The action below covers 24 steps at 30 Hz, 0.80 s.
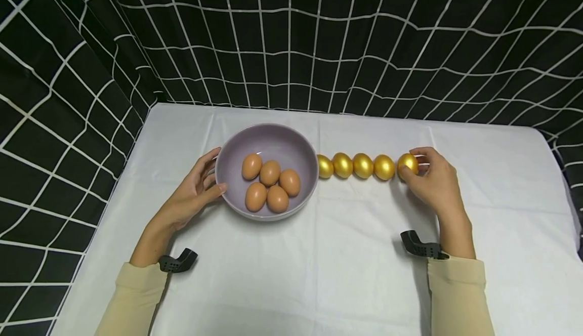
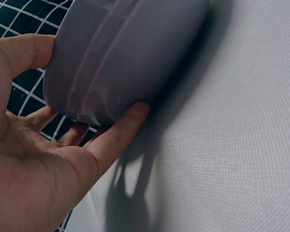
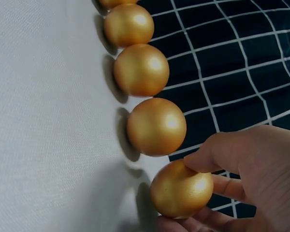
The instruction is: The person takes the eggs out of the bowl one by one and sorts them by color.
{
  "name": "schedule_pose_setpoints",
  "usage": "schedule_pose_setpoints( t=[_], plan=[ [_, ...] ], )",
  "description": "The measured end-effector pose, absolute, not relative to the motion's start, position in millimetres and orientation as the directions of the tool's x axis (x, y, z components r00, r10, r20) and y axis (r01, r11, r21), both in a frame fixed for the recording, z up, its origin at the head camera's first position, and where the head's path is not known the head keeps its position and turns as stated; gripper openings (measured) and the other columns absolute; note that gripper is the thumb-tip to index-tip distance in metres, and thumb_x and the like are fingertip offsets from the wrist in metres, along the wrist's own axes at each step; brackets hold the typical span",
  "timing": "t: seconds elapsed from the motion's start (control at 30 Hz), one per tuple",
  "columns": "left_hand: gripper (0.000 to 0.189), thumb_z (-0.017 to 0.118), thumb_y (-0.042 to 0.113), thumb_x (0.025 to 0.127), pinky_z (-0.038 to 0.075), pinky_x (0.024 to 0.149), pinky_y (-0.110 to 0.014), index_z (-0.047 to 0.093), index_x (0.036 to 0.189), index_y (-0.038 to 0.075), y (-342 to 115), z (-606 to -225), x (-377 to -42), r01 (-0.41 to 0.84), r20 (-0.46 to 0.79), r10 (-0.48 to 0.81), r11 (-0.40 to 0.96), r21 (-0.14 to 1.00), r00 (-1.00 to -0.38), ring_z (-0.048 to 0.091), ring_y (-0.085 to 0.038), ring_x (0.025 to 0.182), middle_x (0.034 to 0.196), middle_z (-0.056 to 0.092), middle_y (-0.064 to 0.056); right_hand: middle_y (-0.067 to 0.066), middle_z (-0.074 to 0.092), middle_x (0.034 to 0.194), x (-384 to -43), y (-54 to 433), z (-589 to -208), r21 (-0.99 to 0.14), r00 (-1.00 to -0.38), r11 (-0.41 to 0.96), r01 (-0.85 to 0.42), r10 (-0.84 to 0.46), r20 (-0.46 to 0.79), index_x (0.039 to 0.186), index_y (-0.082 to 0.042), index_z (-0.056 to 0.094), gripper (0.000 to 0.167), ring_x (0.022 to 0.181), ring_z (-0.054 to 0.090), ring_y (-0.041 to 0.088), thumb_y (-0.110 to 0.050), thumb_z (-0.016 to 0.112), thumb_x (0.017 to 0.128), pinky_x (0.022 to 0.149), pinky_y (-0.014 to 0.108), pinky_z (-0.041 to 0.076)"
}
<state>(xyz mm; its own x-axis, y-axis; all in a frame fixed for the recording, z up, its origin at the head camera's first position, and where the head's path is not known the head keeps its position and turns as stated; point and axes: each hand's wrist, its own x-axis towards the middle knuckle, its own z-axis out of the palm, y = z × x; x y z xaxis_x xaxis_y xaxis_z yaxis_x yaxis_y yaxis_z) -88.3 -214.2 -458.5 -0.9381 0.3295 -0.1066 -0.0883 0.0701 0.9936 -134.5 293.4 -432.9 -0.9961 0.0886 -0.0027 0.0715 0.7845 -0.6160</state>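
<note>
At the left of the table stands a mauve bowl [image 1: 241,141] with several brown eggs [image 1: 270,173] inside. My left hand [image 1: 193,192] holds the bowl by its left side; the thumb is at the rim and the fingers [image 2: 118,135] lie along the outer wall. To the right of the bowl runs a row of several golden eggs [image 1: 363,166], the leftmost partly hidden by the rim. My right hand [image 1: 432,179] grips the golden egg at the right end [image 3: 179,191] between thumb and fingers. A small gap separates this egg from its neighbour [image 3: 157,126].
A white cloth [image 1: 355,260] covers the table. Behind it and at the left hangs a black sheet with a white grid [image 1: 291,47]. Each wrist wears a black camera, one on the left [image 1: 178,261] and one on the right [image 1: 421,246].
</note>
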Motion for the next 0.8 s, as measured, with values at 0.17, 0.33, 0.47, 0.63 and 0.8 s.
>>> schedule_pose_setpoints(
  t=[0.17, 0.33, 0.47, 0.63, 0.8],
  plan=[
    [0.085, 0.063, 0.005, 0.103, 0.057, 0.101, -0.022, 0.014, 0.170, 0.026, -214.9, -457.7, -89.9, -0.088, -0.108, 0.331, 0.075, 0.993, -0.937, 0.038, -0.034, 0.154, 0.172, 0.024, -0.012, 0.029, 0.067, 0.132, -136.7, 296.2, -432.4, -0.613, -0.997, 0.787, 0.070, 0.079, -0.012, 0.138, 0.000, 0.060, 0.049, 0.115, 0.068, 0.044, -0.028, 0.067, 0.099, 0.088, 0.040, 0.044],
    [0.085, 0.063, 0.005, 0.104, 0.055, 0.103, -0.020, 0.014, 0.170, 0.026, -213.1, -458.5, -89.3, -0.082, -0.103, 0.338, 0.076, 0.994, -0.935, 0.039, -0.030, 0.152, 0.171, 0.024, -0.013, 0.029, 0.066, 0.129, -136.9, 299.3, -434.7, -0.598, -0.998, 0.799, 0.065, 0.061, -0.026, 0.136, 0.001, 0.060, 0.047, 0.116, 0.066, 0.043, -0.028, 0.066, 0.099, 0.087, 0.039, 0.043],
    [0.085, 0.063, 0.006, 0.104, 0.055, 0.103, -0.021, 0.014, 0.170, 0.026, -212.0, -459.5, -87.8, -0.078, -0.098, 0.340, 0.074, 0.994, -0.935, 0.039, -0.031, 0.153, 0.171, 0.025, -0.013, 0.031, 0.065, 0.128, -136.1, 299.7, -434.2, -0.592, -0.999, 0.805, 0.045, 0.038, -0.026, 0.138, 0.002, 0.059, 0.048, 0.115, 0.064, 0.044, -0.028, 0.064, 0.100, 0.088, 0.044, 0.044],
    [0.085, 0.063, 0.006, 0.103, 0.056, 0.103, -0.021, 0.015, 0.170, 0.026, -211.4, -459.1, -87.7, -0.078, -0.100, 0.336, 0.077, 0.994, -0.936, 0.040, -0.032, 0.152, 0.171, 0.025, -0.012, 0.034, 0.061, 0.136, -135.2, 298.7, -431.4, -0.589, -0.998, 0.806, 0.055, 0.040, -0.039, 0.146, 0.002, 0.054, 0.054, 0.122, 0.062, 0.048, -0.031, 0.061, 0.103, 0.097, 0.061, 0.046],
    [0.086, 0.064, 0.006, 0.103, 0.056, 0.103, -0.022, 0.014, 0.170, 0.026, -213.6, -458.1, -89.0, -0.075, -0.097, 0.332, 0.080, 0.994, -0.938, 0.043, -0.028, 0.150, 0.172, 0.026, -0.012, 0.034, 0.058, 0.142, -137.6, 295.1, -428.2, -0.596, -0.998, 0.800, 0.064, 0.067, -0.017, 0.147, 0.000, 0.055, 0.053, 0.126, 0.060, 0.051, -0.030, 0.058, 0.103, 0.101, 0.067, 0.046]
  ],
)
